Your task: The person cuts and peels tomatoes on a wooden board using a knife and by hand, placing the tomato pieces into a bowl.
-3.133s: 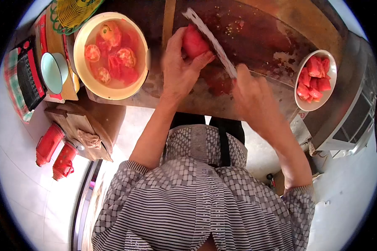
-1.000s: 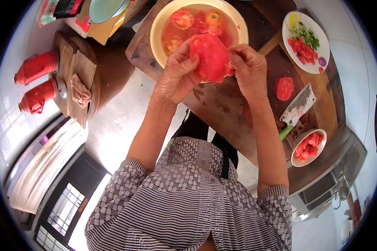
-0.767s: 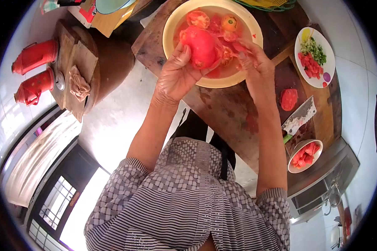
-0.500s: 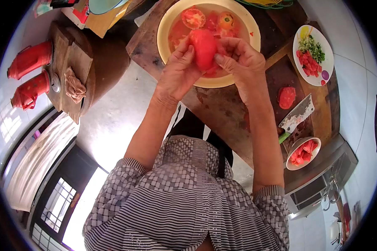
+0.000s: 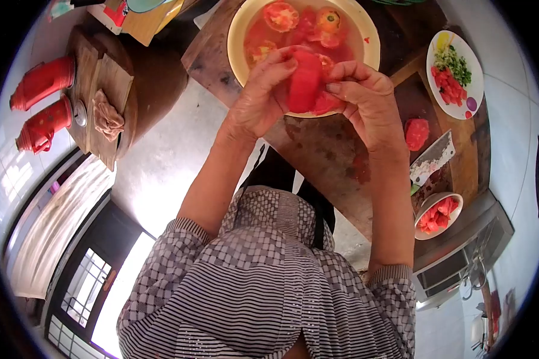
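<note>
My left hand (image 5: 260,96) is closed around a peeled-looking red tomato (image 5: 304,81) above the near rim of a cream basin (image 5: 236,45). With my right hand (image 5: 368,99), I pinch a loose red flap of tomato skin (image 5: 326,103) at the tomato's right side. Reddish water fills the basin beneath. In it lie a tomato piece with a pale, torn face (image 5: 280,16), an orange-red tomato top (image 5: 329,20) and other red pieces. The exact grip of my right fingertips is partly hidden.
On the dark wooden table (image 5: 317,140) to my right are a peeled tomato (image 5: 417,133), a cleaver (image 5: 432,160), and a bowl (image 5: 422,233) of tomato chunks. An oval plate (image 5: 477,78) holds chopped greens and tomato. Two red flasks (image 5: 45,84) stand at left.
My hands have turned the tomato and come slightly down and right in view. A red flap now shows between the tomato and my right fingers. The view has shifted a little.
</note>
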Demonstrator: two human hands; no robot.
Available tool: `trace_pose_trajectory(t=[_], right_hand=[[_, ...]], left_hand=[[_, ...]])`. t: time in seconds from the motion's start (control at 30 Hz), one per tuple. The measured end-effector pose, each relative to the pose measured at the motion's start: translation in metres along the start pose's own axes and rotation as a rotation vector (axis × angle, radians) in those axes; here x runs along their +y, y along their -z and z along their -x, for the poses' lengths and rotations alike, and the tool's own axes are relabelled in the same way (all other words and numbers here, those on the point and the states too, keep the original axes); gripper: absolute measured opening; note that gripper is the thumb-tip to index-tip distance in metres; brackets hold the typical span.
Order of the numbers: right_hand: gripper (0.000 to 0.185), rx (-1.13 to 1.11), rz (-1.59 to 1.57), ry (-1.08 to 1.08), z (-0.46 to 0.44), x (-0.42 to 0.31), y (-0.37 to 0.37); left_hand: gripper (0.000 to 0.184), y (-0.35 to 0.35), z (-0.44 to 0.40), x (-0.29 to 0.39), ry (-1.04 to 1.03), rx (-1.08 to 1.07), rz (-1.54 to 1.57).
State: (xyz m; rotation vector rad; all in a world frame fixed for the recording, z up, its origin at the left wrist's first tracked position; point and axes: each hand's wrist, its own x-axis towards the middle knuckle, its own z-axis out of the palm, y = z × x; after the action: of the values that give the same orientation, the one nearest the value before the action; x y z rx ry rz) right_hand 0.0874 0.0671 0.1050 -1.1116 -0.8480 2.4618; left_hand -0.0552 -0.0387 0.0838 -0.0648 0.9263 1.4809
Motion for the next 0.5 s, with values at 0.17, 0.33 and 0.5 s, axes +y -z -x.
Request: trace_pose_trajectory(t=[0.17, 0.33, 0.5], right_hand=[[0.01, 0.006, 0.063, 0.032, 0.001, 0.008, 0.009], [0.009, -0.065, -0.09, -0.074, -0.002, -0.001, 0.004], [0.01, -0.137, -0.163, -0.152, -0.006, 0.002, 0.011]], left_hand=[[0.043, -0.019, 0.004, -0.003, -0.103, 0.013, -0.465], [0.043, -0.014, 0.002, 0.003, -0.043, -0.021, -0.177], [0.04, -0.01, 0.004, 0.004, -0.042, -0.022, -0.213]])
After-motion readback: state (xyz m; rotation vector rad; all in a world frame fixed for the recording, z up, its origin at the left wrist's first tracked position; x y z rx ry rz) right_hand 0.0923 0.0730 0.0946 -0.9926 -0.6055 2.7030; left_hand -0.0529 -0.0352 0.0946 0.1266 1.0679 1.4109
